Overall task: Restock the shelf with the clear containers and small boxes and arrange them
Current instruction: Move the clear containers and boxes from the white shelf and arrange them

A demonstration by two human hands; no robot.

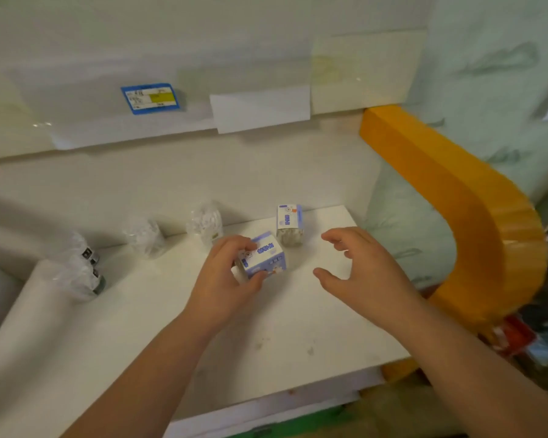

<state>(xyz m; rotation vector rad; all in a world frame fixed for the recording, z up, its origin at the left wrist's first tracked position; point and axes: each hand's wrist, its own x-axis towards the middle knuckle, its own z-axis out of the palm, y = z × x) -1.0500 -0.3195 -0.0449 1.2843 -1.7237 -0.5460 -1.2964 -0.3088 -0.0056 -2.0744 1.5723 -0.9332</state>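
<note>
Four blurry clear containers point(144, 237) sit behind left hand point(227, 276) gripping box point(263, 256).

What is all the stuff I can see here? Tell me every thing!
boxes: 2, blue and white; one upright at the shelf back, one tilted in the left hand
clear containers: 4, see-through; along the shelf's back and left
shelf: 1, white; under everything
label: 1, blue with yellow; upper ledge
orange bar: 1; curving down the right side
hands: 2; left grips a box, right hovers open beside it
</note>
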